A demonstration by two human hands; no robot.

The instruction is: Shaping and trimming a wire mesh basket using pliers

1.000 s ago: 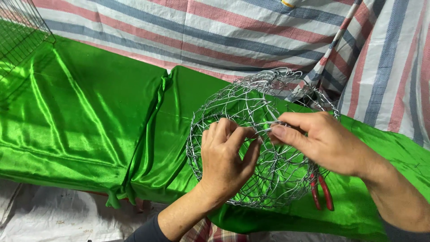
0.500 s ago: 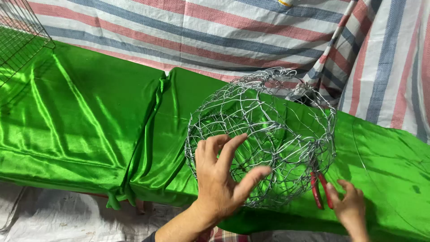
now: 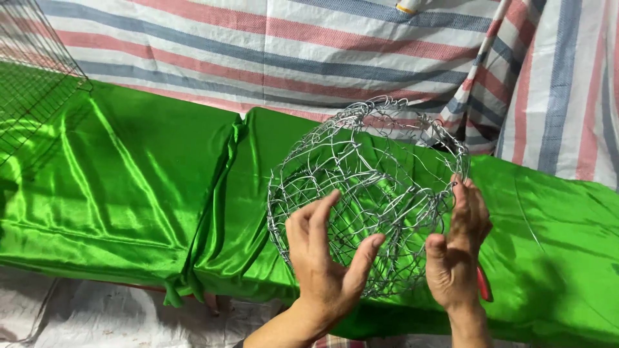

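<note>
- Two hands flanked a wire mesh ball [image 3: 367, 200] resting on green satin cloth [image 3: 129, 187], right of a wire grid panel [image 3: 32, 77].
- Left hand [image 3: 325, 251] stayed spread open against the near mesh, fingers cupping without closing.
- Right hand [image 3: 459, 248], low by the red-handled pliers [image 3: 483, 283] half a second before, had risen to the ball's right side, fingers straight, pressing flat.

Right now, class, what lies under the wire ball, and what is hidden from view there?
Green cloth lies under the wire ball, showing through the mesh. A red tool handle shows by the right hand; that hand covers the rest of it.
</note>
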